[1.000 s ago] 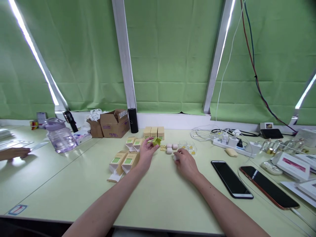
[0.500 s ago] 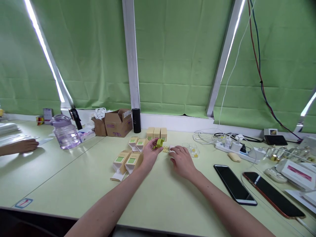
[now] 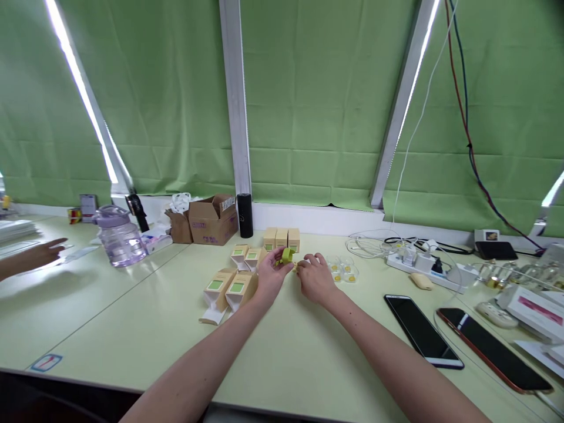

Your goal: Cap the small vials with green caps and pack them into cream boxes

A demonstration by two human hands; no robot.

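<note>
My left hand (image 3: 269, 276) is closed round a small yellow-green ring-shaped piece (image 3: 287, 255), held up above the table. Close beside it, my right hand (image 3: 315, 278) is low over the table with its fingers bent together at a small pale-yellow piece (image 3: 296, 266), mostly hidden by the fingertips. To the right of that hand lies a clear plastic tray (image 3: 348, 262) of round cups with yellow bits in them. Left of my hands, open cartons with green labels (image 3: 240, 288) stand with white flaps folded out, and smaller cartons (image 3: 239, 252) sit behind.
Three closed cartons (image 3: 282, 238) stand at the back. A cardboard box (image 3: 214, 220), a black cylinder (image 3: 244, 215) and a purple jug (image 3: 118, 236) line the rear left. Phones (image 3: 422, 330) and a power strip (image 3: 425, 272) lie right. Another person's hand (image 3: 42, 254) is far left.
My right hand has moved slightly left and its fingers have closed down at the small yellow pieces, uncovering more of the clear tray. The other person's hand has lifted and stretched its fingers.
</note>
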